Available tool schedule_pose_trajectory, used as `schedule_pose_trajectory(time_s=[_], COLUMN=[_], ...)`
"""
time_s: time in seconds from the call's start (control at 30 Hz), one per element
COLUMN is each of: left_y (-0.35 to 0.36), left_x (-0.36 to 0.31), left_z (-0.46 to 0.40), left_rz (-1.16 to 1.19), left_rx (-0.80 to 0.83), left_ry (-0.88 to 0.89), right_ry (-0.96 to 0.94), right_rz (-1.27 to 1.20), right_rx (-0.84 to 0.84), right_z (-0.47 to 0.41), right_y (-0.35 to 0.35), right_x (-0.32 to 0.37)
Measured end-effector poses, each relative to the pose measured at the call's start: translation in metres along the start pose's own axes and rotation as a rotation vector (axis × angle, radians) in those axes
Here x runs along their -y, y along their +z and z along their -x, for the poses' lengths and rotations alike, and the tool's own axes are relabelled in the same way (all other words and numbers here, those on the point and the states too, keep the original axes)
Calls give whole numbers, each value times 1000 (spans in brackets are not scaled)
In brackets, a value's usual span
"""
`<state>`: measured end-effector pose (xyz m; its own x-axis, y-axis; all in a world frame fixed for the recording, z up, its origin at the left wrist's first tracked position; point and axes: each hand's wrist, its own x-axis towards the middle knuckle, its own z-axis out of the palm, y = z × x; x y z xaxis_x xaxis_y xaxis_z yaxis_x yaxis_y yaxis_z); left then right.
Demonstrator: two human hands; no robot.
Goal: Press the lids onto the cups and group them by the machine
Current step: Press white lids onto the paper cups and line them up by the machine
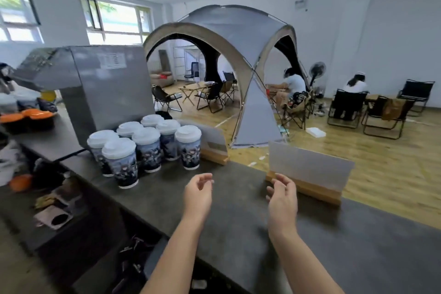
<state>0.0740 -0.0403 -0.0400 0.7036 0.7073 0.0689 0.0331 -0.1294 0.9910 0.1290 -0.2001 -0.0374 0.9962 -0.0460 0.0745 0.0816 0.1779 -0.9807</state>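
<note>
1. At nine o'clock from our hands we saw orange-lidded containers (35, 114) on the far left of the dark counter (238, 222).
2. The stainless steel machine (102, 88) stood at about ten o'clock on that counter.
3. Seven printed paper cups (148, 150) stood upright in a tight cluster just in front of the machine's right end, at eleven o'clock from our left hand, each already wearing a white lid (143, 135).
4. A frosted sign in a wooden base (214, 148) stood just beside the rightmost cup.
5. Our left hand (198, 194) hovered above the counter, fingers loosely curled and holding nothing, near the cups but apart from them.
6. Our right hand (282, 198) hung level with it, fingers relaxed and likewise empty.
7. A second frosted sign on a wooden stand (307, 172) stood at one o'clock, right behind the right hand; we could not tell whether they touched.
8. A grey dome tent (229, 38) filled the room at twelve o'clock.
</note>
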Motion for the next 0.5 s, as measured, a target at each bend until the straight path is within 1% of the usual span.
schedule_pose_trajectory(time_s=[0.1, 0.17, 0.27, 0.37, 0.5], left_y=[-45, -62, -68, -62, -42], left_x=[6, 11, 18, 14, 17], left_z=[-50, -87, -139, -174, -200], left_rz=[-9, -17, -55, -76, 14], left_rx=[-121, -150, -131, -104, -30], left_ry=[-15, -41, -111, -148, -231], right_ry=[11, 12, -1, 65, 237], right_rz=[41, 90, 154, 171, 6], right_rx=[109, 189, 304, 342, 364], right_z=[-9, -20, -42, -62, -81], right_y=[75, 120, 176, 212, 241], right_x=[-15, -22, -33, -43, -60])
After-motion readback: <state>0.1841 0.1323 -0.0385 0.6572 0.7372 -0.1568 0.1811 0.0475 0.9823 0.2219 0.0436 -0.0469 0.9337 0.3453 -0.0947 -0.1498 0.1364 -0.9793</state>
